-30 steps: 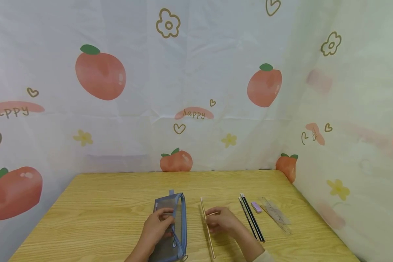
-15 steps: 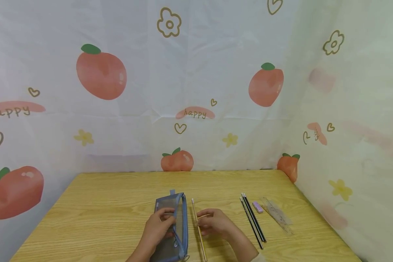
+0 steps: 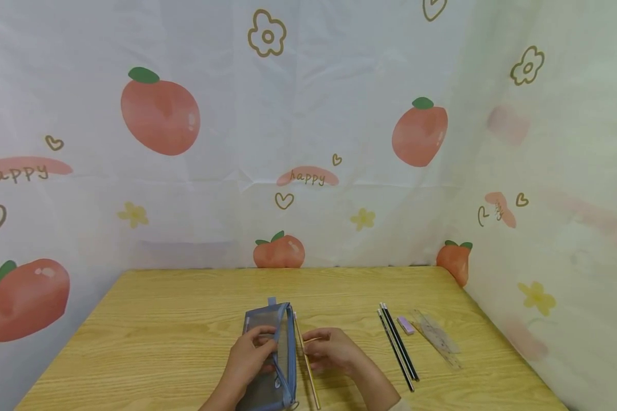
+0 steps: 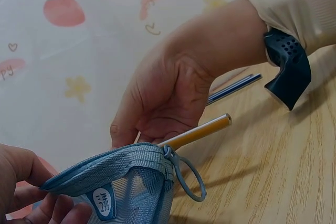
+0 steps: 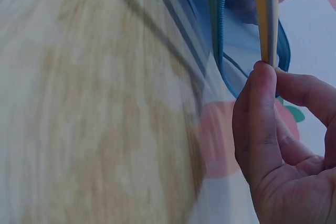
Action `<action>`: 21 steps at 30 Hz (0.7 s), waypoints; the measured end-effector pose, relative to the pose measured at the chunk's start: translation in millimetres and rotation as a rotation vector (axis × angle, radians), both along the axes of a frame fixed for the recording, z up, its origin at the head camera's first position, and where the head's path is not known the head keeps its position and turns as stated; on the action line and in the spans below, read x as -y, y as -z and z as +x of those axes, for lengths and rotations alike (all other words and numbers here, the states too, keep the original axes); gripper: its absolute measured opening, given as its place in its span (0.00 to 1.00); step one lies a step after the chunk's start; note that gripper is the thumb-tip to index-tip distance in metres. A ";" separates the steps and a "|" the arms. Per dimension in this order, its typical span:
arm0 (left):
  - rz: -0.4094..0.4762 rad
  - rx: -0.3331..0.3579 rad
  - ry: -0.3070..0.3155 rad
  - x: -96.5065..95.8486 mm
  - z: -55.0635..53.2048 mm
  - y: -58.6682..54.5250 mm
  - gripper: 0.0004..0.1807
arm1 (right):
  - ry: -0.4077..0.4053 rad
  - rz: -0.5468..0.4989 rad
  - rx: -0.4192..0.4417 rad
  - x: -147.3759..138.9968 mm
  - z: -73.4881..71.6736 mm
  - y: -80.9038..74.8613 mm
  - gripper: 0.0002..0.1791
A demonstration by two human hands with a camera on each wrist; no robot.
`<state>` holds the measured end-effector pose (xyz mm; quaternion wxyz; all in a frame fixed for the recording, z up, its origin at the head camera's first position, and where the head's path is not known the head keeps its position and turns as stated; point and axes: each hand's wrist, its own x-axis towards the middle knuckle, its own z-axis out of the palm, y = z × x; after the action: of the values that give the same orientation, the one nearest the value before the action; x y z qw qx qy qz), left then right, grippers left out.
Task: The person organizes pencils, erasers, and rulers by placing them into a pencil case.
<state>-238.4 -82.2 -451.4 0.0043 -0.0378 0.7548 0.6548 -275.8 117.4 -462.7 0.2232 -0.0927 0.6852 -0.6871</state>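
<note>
A blue-grey mesh pencil case [image 3: 265, 365] stands near the table's front, its zipped mouth facing right. My left hand [image 3: 248, 357] pinches the near edge of that mouth and holds it apart; in the left wrist view a ring pull [image 4: 190, 179] hangs from its corner. Between thumb and fingers my right hand [image 3: 334, 351] pinches a yellow pencil [image 3: 309, 371] with a pale stripe, right beside the case's opening. In the right wrist view the pencil [image 5: 266, 19] runs upward from the fingertips [image 5: 264, 77], overlapping the zip.
To the right lie several dark pencils [image 3: 397, 345] side by side, a lilac eraser [image 3: 405, 325] and clear rulers [image 3: 436, 337]. A white curtain with peach prints [image 3: 308, 114] hangs behind the wooden table [image 3: 185, 319] and along its right side.
My right hand has carried the yellow pencil leftward, from a gap away to right beside the pencil case. The left hand keeps its hold on the case's edge.
</note>
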 end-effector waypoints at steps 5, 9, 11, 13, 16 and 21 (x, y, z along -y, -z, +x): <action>0.003 -0.010 0.001 -1.2 0.9 -0.5 0.22 | -0.007 -0.016 0.000 3.3 -0.5 2.3 0.21; 0.005 -0.012 0.006 -2.7 1.7 -0.4 0.22 | -0.009 -0.030 0.000 7.6 -1.0 2.8 0.20; 0.005 -0.015 0.010 -2.9 1.9 0.0 0.22 | -0.007 -0.033 -0.002 9.8 -1.5 2.8 0.20; 0.001 -0.018 0.012 -3.6 1.8 0.7 0.22 | 0.000 -0.037 -0.001 12.0 -2.1 2.6 0.20; -0.005 -0.029 0.016 -4.7 1.8 2.4 0.21 | 0.011 -0.036 -0.009 15.1 -2.9 2.9 0.20; -0.019 -0.039 0.032 -6.2 2.4 5.3 0.21 | 0.042 -0.035 -0.024 20.0 -3.3 3.9 0.20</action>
<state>-236.1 -76.0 -456.7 -0.0002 -0.0128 0.7615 0.6481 -279.1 97.4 -466.6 0.1987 -0.0902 0.6776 -0.7023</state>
